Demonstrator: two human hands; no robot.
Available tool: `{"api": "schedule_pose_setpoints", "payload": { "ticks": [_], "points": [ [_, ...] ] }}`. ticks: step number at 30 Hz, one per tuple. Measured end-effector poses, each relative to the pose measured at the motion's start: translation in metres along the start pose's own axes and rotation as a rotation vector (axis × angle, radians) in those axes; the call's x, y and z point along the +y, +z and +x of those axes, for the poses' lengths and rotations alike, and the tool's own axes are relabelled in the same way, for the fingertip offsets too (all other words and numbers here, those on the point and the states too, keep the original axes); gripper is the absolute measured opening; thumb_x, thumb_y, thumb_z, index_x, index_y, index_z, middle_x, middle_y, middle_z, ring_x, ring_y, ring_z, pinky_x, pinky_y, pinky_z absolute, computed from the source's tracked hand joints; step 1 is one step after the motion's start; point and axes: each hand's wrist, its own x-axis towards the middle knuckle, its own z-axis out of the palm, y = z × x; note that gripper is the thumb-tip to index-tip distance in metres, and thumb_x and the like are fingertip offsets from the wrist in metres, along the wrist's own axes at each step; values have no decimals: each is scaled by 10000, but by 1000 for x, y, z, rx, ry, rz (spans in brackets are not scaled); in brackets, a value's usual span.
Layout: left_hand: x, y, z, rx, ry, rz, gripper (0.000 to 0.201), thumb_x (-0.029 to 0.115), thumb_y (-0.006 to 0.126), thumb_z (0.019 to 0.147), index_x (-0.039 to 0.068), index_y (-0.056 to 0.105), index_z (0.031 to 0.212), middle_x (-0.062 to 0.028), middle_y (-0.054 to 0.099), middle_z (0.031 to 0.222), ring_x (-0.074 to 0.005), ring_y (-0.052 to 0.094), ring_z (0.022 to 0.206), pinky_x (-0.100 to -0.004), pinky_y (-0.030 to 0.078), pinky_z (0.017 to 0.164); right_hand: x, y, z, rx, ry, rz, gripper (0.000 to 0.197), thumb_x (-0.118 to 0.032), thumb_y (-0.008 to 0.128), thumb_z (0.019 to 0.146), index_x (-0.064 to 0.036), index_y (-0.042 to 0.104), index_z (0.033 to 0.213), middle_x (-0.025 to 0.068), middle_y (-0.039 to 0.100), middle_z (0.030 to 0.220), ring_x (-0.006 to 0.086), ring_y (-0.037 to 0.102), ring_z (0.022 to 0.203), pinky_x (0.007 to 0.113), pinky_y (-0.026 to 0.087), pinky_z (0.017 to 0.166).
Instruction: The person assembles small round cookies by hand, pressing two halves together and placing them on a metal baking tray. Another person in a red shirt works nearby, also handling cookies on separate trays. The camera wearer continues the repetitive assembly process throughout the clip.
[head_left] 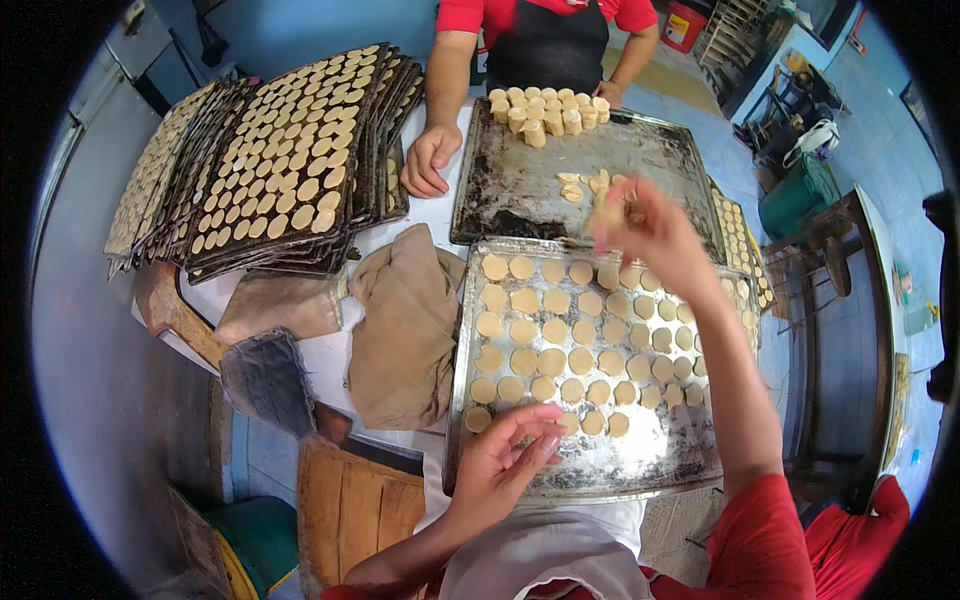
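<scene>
In front of me lies a metal baking tray (660, 470) with rows of flat, pale dough rounds (552, 362). My left hand (508, 452) hovers at its near-left part, fingers loosely bent and thumb apart, beside the nearest row. Over the near edge of a second, darker tray (510, 185), my right hand (650, 228) is smeared by motion. Pale dough rounds (604, 214) show at its fingertips; how many I cannot tell. Loose dough slices (572, 188) lie close by on that tray. Farther back on it stand several short stacks of cut dough (550, 112).
Tall piles of trays with dough rounds (280, 150) stand at the left. Brown cloths (405, 330) and a dark blue cloth (268, 385) lie before them. Across the table, a person in a black apron (548, 50) rests a hand (430, 160) beside the far tray. More filled trays (738, 235) sit at the right.
</scene>
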Motion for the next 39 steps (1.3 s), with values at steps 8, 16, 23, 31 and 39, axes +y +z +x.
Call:
{"api": "schedule_pose_setpoints", "payload": {
  "ticks": [8, 16, 23, 31, 39],
  "points": [
    [-10, 26, 23, -182, -202, -151, 441, 40, 652, 1104, -23, 547, 1528, -126, 661, 1369, -183, 703, 1197, -342, 677, 944, -20, 56, -223, 58, -52, -195, 363, -51, 821, 939, -61, 743, 1293, 152, 681, 1173, 272, 712, 988, 381, 594, 822],
    [-31, 44, 6, -185, -96, -48, 433, 29, 652, 1101, -24, 556, 1520, -115, 673, 1305, -170, 705, 1136, -327, 673, 945, 8, 59, -261, 151, 145, -54, 121, -98, 799, 989, -1, 767, 1053, 90, 719, 980, 185, 679, 834, 318, 520, 706],
    [-26, 37, -5, -180, -130, 7, 427, 28, 659, 1088, -20, 570, 1503, -89, 683, 1223, -165, 724, 1040, -334, 670, 849, 22, 63, -256, 28, -55, -39, 98, -96, 723, 1042, -3, 694, 1038, 89, 689, 938, 206, 650, 793, 333, 506, 710],
    [-26, 43, -5, -94, -172, -101, 449, 0, 644, 1075, -15, 564, 1517, -135, 680, 1328, -233, 700, 1188, -383, 684, 844, 46, 44, -256, 322, 75, -485, 159, -171, 765, 1011, -37, 695, 962, 136, 637, 843, 309, 647, 675, 392, 503, 620],
    [-43, 64, 2, -229, -182, -40, 466, 31, 646, 1103, -52, 523, 1544, -144, 662, 1350, -213, 706, 1188, -351, 676, 893, 18, 41, -279, 168, 219, -113, 198, -192, 793, 1030, -27, 687, 1004, 43, 648, 826, 118, 576, 735, 296, 475, 660]
  ]
}}
